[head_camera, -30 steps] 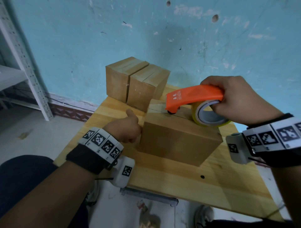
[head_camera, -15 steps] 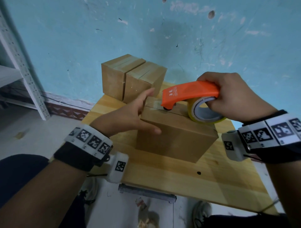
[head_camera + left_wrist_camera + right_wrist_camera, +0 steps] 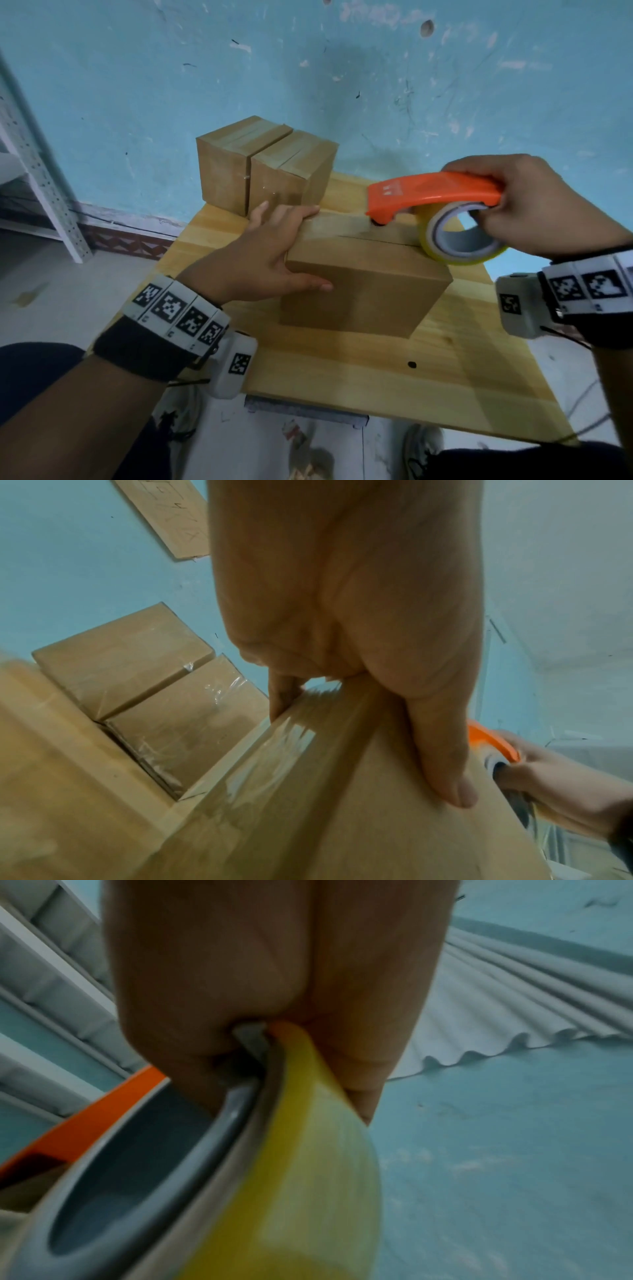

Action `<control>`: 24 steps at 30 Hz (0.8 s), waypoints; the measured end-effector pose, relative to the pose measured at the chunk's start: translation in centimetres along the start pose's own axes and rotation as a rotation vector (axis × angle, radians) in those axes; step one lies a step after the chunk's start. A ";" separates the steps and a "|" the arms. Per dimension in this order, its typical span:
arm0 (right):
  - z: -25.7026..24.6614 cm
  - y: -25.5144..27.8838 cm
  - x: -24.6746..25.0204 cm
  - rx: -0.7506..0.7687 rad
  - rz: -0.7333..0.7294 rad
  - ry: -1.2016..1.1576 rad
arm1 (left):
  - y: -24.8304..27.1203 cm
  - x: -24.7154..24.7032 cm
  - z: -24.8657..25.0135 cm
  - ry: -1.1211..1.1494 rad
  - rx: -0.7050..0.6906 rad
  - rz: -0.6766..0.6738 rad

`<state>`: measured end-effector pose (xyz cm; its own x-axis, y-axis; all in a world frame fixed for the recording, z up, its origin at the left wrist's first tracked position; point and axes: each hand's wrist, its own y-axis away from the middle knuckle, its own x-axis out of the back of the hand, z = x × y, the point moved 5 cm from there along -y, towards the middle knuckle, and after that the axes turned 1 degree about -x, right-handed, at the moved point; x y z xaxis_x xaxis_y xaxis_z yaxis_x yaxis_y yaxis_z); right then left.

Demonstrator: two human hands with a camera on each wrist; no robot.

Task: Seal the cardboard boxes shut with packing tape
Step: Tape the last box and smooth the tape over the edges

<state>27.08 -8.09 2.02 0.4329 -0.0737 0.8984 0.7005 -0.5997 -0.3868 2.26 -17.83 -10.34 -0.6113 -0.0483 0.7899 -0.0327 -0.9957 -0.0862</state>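
Note:
A cardboard box (image 3: pixel 363 291) lies mid-table with a strip of clear tape on the left part of its top seam. My left hand (image 3: pixel 267 253) clasps the box's left end, fingers over the top edge and thumb flat on the front face (image 3: pixel 441 764). My right hand (image 3: pixel 534 205) grips an orange tape dispenser (image 3: pixel 431 192) holding a yellowish tape roll (image 3: pixel 462 240). The dispenser's nose rests on the top seam, right of my left fingers. In the right wrist view the roll (image 3: pixel 308 1177) fills the frame under my curled fingers (image 3: pixel 274 974).
Two taped cardboard boxes (image 3: pixel 226 171) (image 3: pixel 291 171) stand side by side at the back left of the wooden table (image 3: pixel 376 377), close behind my left fingers. A blue wall rises behind. A white metal shelf (image 3: pixel 34 171) stands at the far left.
My left hand rose from a fist beside the box and now clasps its left end. The dispenser has slid a little rightward along the seam.

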 end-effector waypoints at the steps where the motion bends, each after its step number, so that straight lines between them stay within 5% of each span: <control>1: 0.9 0.6 0.3 -0.031 0.009 0.006 | 0.0 0.0 0.0 -0.001 0.006 -0.003; 13: 9.5 8.3 -2.2 -0.267 0.094 -0.158 | -0.2 0.2 0.6 0.018 0.018 -0.023; 24: 10.2 10.4 -4.1 -0.251 0.106 -0.329 | -0.4 0.1 -0.4 0.078 0.008 -0.031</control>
<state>38.37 -5.95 -7.83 0.6815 0.0888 0.7264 0.5005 -0.7808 -0.3741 1.87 -17.36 -10.50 -0.6698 -0.0120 0.7425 -0.0460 -0.9973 -0.0576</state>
